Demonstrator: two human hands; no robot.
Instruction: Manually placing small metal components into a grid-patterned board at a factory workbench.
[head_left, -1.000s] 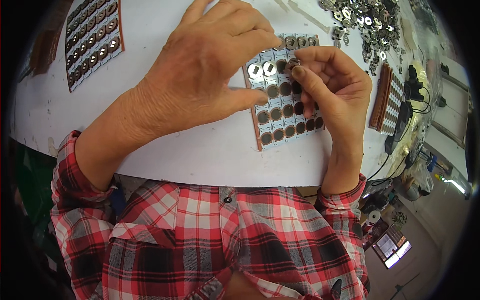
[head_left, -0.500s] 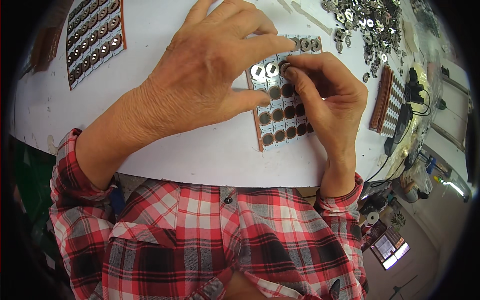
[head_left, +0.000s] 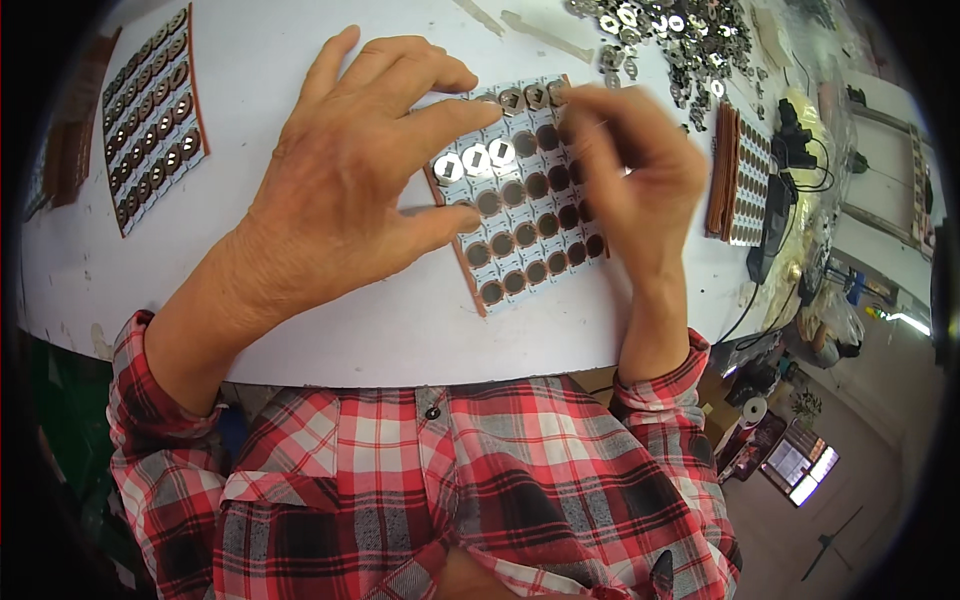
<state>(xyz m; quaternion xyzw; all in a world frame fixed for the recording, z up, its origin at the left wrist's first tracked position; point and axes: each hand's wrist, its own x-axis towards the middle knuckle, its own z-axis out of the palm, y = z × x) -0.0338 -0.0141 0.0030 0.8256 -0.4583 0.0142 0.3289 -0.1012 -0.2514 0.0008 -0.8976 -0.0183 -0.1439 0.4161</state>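
Observation:
A light-blue circuit-board panel (head_left: 553, 222) with brown edges and rows of dark round pads lies on the table in front of me. Metal discs sit along its far row, partly behind my fingers. Three shiny metal discs (head_left: 475, 158) fill the left end of the second row. My left hand (head_left: 350, 165) spreads over the panel's left side, its thumb tip on the left edge and its index finger reaching toward the far row. Over the panel's right edge is my right hand (head_left: 640, 165), fingers bent and smeared by motion. Whether it holds anything is hidden.
A heap of loose metal pieces (head_left: 690, 50) lies at the far right. At the left is another panel (head_left: 155, 120) bearing metal discs. A stack of brown-edged panels (head_left: 738, 175) stands at the right, beside black cables (head_left: 800, 160) and clear plastic.
My right hand has let go of the third disc, which now lies bare in the second row, and has moved right to the panel's edge. The whole view has shifted; my left hand stays spread.

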